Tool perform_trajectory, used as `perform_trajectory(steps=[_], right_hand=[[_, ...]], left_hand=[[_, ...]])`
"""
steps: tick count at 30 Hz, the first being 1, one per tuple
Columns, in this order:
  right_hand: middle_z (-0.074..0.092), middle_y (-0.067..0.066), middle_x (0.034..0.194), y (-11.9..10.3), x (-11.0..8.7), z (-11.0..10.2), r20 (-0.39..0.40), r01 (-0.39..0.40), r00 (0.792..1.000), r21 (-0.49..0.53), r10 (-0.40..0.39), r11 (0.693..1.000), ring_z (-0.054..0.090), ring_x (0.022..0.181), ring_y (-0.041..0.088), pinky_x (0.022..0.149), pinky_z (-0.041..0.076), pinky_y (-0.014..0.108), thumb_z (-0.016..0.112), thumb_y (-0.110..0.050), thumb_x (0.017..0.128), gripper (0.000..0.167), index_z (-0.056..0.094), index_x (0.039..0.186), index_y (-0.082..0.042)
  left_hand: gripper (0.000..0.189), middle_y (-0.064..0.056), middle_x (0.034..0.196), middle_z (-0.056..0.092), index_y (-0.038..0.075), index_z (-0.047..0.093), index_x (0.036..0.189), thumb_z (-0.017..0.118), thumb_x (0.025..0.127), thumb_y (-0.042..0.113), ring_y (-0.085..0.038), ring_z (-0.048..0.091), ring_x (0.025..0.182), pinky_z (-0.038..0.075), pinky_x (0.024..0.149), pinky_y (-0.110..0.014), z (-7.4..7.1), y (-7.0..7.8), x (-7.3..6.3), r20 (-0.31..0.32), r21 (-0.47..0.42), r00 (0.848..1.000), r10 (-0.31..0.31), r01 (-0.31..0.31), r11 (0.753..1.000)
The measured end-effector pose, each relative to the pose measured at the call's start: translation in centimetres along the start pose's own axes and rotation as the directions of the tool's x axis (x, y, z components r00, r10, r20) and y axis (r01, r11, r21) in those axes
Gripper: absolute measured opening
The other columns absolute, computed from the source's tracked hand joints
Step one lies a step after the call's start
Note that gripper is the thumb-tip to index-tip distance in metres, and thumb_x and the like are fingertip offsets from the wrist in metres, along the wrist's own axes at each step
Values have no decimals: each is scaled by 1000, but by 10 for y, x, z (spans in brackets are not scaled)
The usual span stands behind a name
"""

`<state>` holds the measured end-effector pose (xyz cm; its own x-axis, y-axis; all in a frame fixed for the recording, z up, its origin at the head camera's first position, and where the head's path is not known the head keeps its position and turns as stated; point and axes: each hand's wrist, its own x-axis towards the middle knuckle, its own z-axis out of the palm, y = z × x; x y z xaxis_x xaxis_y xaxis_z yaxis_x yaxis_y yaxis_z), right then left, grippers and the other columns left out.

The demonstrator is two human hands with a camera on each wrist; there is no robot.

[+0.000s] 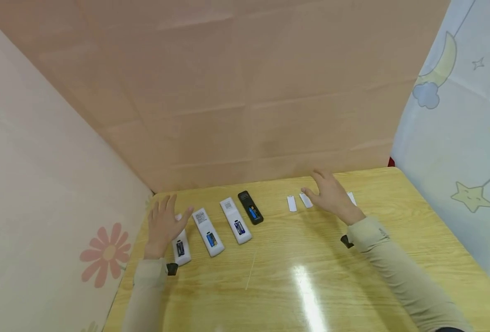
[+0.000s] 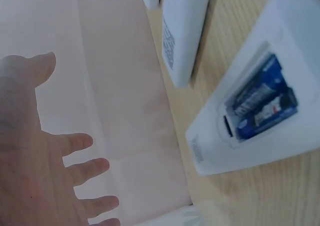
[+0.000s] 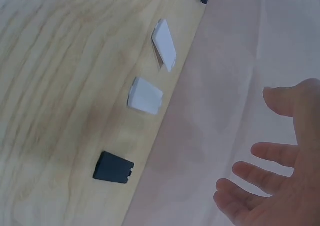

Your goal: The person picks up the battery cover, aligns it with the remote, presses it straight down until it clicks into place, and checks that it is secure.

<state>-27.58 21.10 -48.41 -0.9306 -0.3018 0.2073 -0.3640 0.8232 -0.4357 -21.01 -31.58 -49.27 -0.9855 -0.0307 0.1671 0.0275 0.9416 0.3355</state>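
My left hand [image 1: 163, 224] hovers with spread fingers over the leftmost white remote control [image 1: 181, 249], hiding its upper end. In the left wrist view, that hand's palm shows nothing held, and blue batteries [image 2: 265, 98] lie in the uncovered slot of a white remote. To its right lie two more white remotes [image 1: 209, 232] [image 1: 235, 220] and a black remote [image 1: 250, 208], backs up, batteries showing. My right hand [image 1: 332, 196], fingers apart and holding nothing, is raised above the row of battery covers. White covers [image 3: 145, 95] and a black cover [image 3: 114, 167] appear in the right wrist view.
The wooden table [image 1: 278, 286] ends at a beige cloth backdrop [image 1: 245, 92] close behind the remotes and covers. Patterned cloth walls stand at the left [image 1: 54, 184] and right [image 1: 456, 147]. A bright glare streak crosses the front of the tabletop.
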Motion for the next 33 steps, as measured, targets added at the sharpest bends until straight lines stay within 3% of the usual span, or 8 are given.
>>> perform_trajectory(steps=[7, 14, 24, 33], right_hand=[[36, 34, 164, -3, 1, 12, 20, 4, 1000, 47, -5, 999, 37, 148, 57, 116, 37, 73, 64, -36, 108, 69, 41, 160, 5], [42, 35, 158, -8, 6, 22, 19, 14, 1000, 104, -16, 994, 43, 144, 56, 117, 39, 70, 65, -28, 107, 64, 45, 153, 11], [51, 30, 149, -10, 7, 38, 38, 5, 999, 123, -10, 992, 52, 136, 51, 112, 46, 66, 66, -30, 107, 63, 48, 152, 9], [50, 31, 150, -14, 8, 49, 59, 18, 998, 148, -27, 989, 55, 133, 52, 107, 50, 66, 66, -27, 107, 61, 47, 153, 9]], left_hand=[[92, -29, 169, 32, 4, 34, 165, 46, 104, 72, -64, 24, 152, 21, 120, -80, 3, -6, -5, 28, -15, 999, -17, 17, 1000], [94, -30, 169, 30, 2, 32, 166, 47, 104, 72, -59, 31, 151, 32, 113, -82, 6, -10, -9, 68, -43, 997, -32, 35, 998], [96, -31, 169, 30, 1, 30, 166, 43, 105, 74, -61, 33, 150, 32, 114, -80, 11, -14, -14, 102, -51, 992, -80, 85, 995], [99, -29, 170, 30, 2, 28, 167, 39, 104, 77, -59, 32, 151, 30, 118, -78, 25, -24, -20, 149, -59, 980, -135, 145, 988]])
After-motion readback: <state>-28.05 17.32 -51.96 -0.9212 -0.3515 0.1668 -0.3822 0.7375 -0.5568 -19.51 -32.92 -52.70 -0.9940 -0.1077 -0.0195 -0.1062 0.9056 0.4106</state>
